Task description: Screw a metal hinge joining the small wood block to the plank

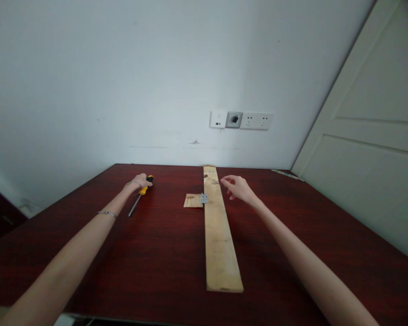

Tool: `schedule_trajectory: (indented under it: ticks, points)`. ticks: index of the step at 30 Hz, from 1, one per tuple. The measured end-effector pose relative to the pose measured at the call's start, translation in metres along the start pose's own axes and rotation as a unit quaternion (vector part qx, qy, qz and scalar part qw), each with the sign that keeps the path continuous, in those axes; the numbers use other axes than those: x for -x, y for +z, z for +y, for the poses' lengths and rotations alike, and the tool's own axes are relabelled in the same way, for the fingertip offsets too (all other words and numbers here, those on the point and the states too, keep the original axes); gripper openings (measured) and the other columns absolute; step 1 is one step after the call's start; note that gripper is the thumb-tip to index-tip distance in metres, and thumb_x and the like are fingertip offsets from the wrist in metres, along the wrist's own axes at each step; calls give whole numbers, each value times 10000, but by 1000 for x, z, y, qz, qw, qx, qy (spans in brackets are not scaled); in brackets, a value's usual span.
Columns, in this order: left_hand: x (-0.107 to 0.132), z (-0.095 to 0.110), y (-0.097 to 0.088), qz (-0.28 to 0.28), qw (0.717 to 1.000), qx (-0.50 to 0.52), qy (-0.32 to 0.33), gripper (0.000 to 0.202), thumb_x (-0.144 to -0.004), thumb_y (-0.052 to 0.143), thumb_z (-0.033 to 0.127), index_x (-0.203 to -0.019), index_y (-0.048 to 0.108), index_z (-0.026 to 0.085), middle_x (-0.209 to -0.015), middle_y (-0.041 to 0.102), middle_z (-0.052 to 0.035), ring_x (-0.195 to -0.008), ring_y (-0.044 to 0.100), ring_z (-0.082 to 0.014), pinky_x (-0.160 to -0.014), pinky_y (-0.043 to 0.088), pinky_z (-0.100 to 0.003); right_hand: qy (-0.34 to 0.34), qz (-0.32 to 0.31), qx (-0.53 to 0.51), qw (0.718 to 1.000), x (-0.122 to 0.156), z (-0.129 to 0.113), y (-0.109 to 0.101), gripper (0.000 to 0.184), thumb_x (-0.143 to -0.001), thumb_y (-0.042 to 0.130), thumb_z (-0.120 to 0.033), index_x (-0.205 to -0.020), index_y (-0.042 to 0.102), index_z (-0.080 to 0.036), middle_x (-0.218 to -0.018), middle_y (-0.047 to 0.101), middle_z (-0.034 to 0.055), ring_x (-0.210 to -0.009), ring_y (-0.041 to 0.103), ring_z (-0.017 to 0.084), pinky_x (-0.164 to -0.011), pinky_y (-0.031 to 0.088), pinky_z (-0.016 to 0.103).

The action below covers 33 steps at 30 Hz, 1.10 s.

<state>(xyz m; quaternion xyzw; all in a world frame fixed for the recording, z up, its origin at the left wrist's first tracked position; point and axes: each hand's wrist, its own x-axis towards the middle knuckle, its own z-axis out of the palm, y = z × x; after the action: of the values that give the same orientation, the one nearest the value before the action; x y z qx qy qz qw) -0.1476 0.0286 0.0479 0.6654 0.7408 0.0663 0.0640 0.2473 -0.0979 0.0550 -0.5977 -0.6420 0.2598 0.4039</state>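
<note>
My left hand (142, 180) is closed round the handle of a screwdriver (144, 190), over the left part of the table. The handle is yellow and black, and the metal shaft slants down toward me. My right hand (237, 186) hovers just right of the far half of a long wooden plank (220, 240), its fingers loosely bent and apart, with nothing visible in them. A metal hinge (204, 198) sits at the plank's left edge. It bridges the plank and a small wooden block (193, 200) on the left.
The dark red table (149, 271) reaches back to a white wall (139, 81). Sockets (256, 121) are set in the wall behind the plank. A thin pale strip (287, 174) lies at the far right corner, beside a white panelled door (367, 136).
</note>
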Motion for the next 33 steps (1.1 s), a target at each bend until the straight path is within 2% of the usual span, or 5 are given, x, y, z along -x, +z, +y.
schedule_trajectory:
  ticks: [8, 13, 18, 23, 33]
  points:
    - [-8, 53, -43, 36, 980, 175, 88, 303, -639, 722, 382, -498, 597, 145, -443, 512, -25, -486, 506, -154, -479, 315, -251, -26, -16, -34, 999, -21, -17, 5, 282, -849, 593, -304, -1045, 659, -112, -732, 643, 44, -495, 577, 86, -350, 533, 197]
    - [18, 120, -49, 40, 883, 401, 240, 281, -643, 720, 392, -665, 661, 118, -586, 611, -42, -523, 534, -137, -495, 359, -242, -78, -26, -91, 992, -43, -57, 16, 439, -851, 601, -349, -1225, 568, -121, -917, 661, 90, -577, 607, 90, -410, 543, 187]
    - [53, 169, -37, 63, 808, 473, 345, 308, -687, 710, 369, -841, 659, 107, -695, 645, -40, -595, 574, -129, -538, 413, -221, -126, 13, -104, 986, -55, -88, 27, 691, -797, 636, -462, -1372, 417, -148, -1094, 625, 125, -683, 649, 139, -507, 574, 253]
    - [68, 183, -32, 130, 791, 461, 382, 169, -704, 662, 256, -793, 626, 117, -717, 634, -31, -650, 581, -134, -576, 435, -216, -195, 74, -78, 975, -59, -93, 29, 554, -757, 662, -416, -1219, 552, -130, -1001, 648, 105, -713, 643, 154, -607, 566, 289]
    - [75, 185, -31, 125, 755, 491, 416, 254, -714, 669, 247, -916, 611, 104, -882, 661, -68, -793, 622, -173, -694, 488, -265, -242, 113, -90, 959, -48, -97, 20, 470, -698, 707, -379, -1110, 622, -172, -895, 680, 55, -748, 634, 160, -681, 532, 287]
